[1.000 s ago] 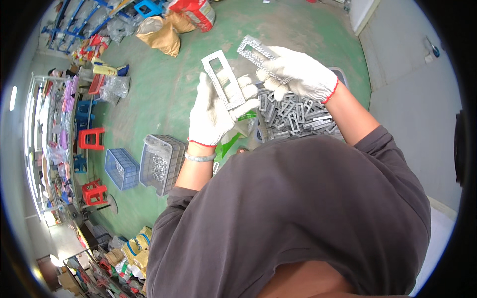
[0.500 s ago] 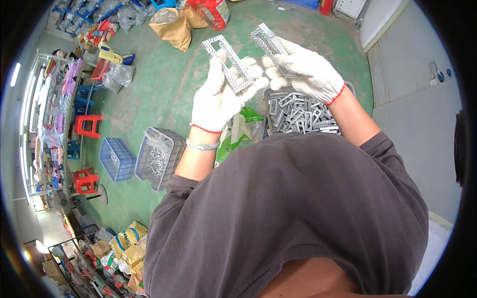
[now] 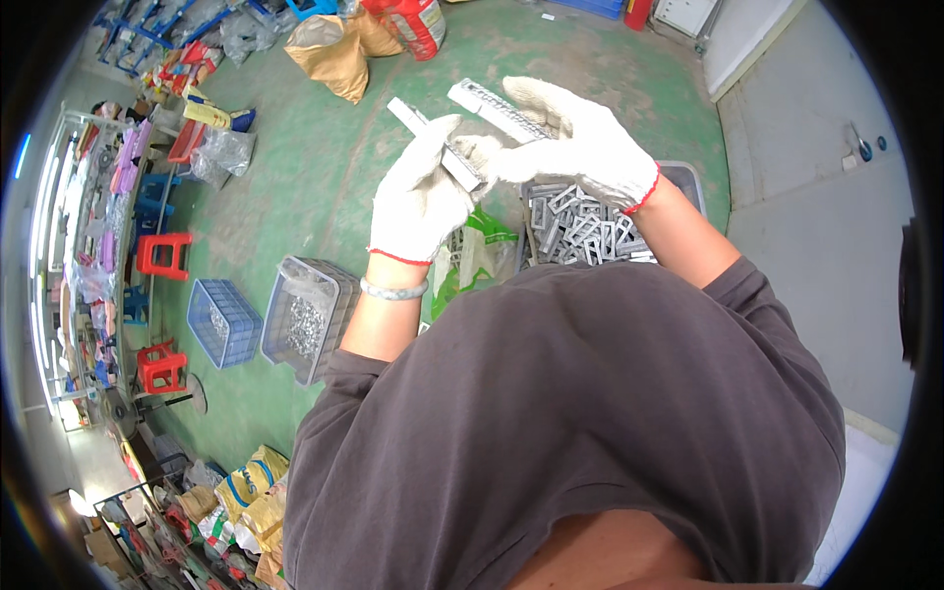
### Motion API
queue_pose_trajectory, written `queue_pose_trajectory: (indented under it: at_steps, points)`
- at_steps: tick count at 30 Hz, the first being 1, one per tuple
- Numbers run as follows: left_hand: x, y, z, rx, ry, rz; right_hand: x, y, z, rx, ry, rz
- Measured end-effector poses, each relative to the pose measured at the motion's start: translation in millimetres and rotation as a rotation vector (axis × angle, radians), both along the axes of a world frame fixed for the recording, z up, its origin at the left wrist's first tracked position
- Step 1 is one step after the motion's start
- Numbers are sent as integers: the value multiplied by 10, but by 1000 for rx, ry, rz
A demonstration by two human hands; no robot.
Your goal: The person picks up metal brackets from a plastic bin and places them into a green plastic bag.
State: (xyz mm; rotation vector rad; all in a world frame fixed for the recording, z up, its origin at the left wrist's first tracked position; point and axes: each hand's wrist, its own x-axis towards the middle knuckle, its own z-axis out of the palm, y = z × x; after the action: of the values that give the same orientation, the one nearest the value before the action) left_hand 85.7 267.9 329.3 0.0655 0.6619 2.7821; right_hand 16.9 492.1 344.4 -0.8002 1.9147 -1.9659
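Note:
White knitted gloves with red cuffs cover both hands. My left hand (image 3: 423, 197) is closed on a grey rectangular metal frame (image 3: 463, 168), now turned nearly edge-on. My right hand (image 3: 595, 147) grips a second metal frame (image 3: 500, 111) of the same kind, its textured side partly showing. The two hands are close together, and the right fingertips reach toward the left hand; whether they touch it I cannot tell. Below the right hand stands a grey crate (image 3: 691, 183) holding a heap of similar metal frames (image 3: 588, 224), partly hidden by my shirt.
A green and white bag (image 3: 479, 250) lies beside the crate. Two bluish plastic crates (image 3: 224, 329) with small metal parts stand to the left, near red stools (image 3: 164, 256) and a loaded shelf (image 3: 120, 256). Paper sacks (image 3: 329, 59) stand farther off; a grey door (image 3: 816, 128) is at right.
Both metal frames have been turned from face-up to nearly edge-on. My right hand has moved left and tilted, bringing the hands closer. The view has shifted slightly.

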Motion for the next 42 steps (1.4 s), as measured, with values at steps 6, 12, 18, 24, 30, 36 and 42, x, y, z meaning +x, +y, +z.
queue_pose_trajectory:
  at_steps: [6,12,18,24,30,36,42]
  points:
    - [-5,40,139,113,55,-29,138,-142,267,412,414,-98]
    - [-31,87,115,-8,55,8,140,-124,159,28,133,120]
    - [-26,-24,-89,48,-143,169,85,-101,111,-334,-457,265]
    - [61,-231,-207,-66,-154,246,91,-252,31,-220,-445,203]
    - [166,-550,-597,410,-93,10,36,-186,-465,-201,-587,115]
    - [164,-735,-884,547,-115,-50,71,-1,-1050,-129,-733,33]
    - [244,-915,-1315,561,-119,-21,94,166,-1555,5,-869,-64]
